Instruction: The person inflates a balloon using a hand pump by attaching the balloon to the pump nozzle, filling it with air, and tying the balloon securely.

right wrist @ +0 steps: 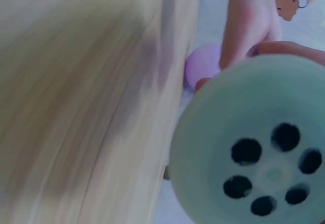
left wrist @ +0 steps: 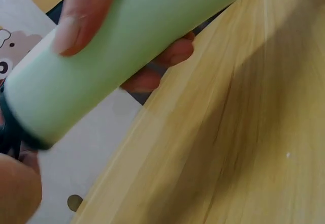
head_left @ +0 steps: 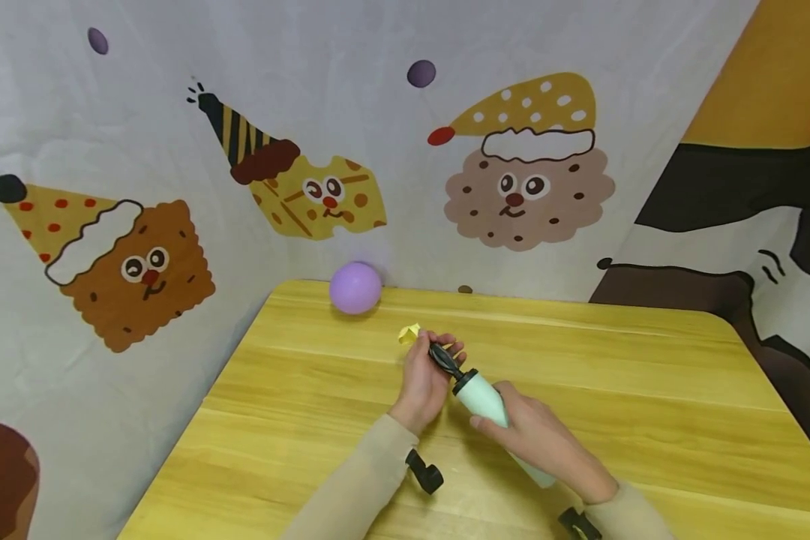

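In the head view my right hand [head_left: 543, 431] grips a mint-green balloon pump [head_left: 481, 397] round its body. The pump slants up and left, its black nozzle [head_left: 444, 358] reaching into my left hand [head_left: 424, 382]. At the left thumb's tip a small, limp yellow balloon [head_left: 409, 334] is pinched; its neck is hidden by the fingers. The left wrist view has the pump's green barrel [left wrist: 132, 41] close up, with the right thumb [left wrist: 76, 23] along it. Several dark holes mark the pump's round end [right wrist: 274, 173] in the right wrist view.
An inflated purple balloon [head_left: 355, 288] sits at the far left edge of the wooden table [head_left: 614, 352]. Behind it hangs a white cloth [head_left: 351, 82] printed with cartoon biscuits. A black wrist mount [head_left: 424, 472] is on the left sleeve.
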Demonstrator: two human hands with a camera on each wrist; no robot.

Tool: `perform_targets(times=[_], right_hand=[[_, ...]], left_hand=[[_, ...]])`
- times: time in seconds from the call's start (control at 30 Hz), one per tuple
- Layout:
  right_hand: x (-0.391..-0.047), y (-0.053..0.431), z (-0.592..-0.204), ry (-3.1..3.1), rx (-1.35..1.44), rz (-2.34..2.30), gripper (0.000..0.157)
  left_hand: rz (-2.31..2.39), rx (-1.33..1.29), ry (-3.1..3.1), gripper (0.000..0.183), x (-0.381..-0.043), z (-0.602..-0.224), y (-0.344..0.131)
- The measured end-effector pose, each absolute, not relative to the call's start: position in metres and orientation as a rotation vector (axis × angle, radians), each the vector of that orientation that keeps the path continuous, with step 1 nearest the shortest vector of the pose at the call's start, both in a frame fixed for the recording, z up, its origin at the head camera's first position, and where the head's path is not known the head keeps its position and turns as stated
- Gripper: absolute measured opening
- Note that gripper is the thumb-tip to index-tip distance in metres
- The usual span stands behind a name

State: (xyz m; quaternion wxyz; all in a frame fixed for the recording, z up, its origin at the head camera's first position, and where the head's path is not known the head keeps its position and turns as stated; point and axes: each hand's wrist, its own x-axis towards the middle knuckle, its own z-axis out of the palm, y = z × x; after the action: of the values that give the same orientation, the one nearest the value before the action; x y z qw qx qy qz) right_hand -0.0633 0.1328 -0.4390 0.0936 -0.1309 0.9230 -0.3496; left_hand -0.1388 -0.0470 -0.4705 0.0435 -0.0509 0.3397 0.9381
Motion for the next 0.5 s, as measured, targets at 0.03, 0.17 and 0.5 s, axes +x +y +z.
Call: perform_targets(times=[0.03, 0.17, 0.5], right_hand=[[-0.064, 0.131, -0.439, 2.705, -0.392, -1.059, 0.068], [-0.064, 0.132, -0.438, 2.492, -0.447, -1.178, 0.079], [-0.052, 0.136, -0.445, 2.273, -0.446, -1.364, 0.075]], left_hand=[[2.895, -0.202, 1.050, 0.031, -0.139, -0.470, -0.046], [2.968, -0.379, 1.155, 0.032, -0.145, -0.470, -0.052], [3.060, -0.452, 1.008, 0.040, -0.162, -0.465, -0.085]])
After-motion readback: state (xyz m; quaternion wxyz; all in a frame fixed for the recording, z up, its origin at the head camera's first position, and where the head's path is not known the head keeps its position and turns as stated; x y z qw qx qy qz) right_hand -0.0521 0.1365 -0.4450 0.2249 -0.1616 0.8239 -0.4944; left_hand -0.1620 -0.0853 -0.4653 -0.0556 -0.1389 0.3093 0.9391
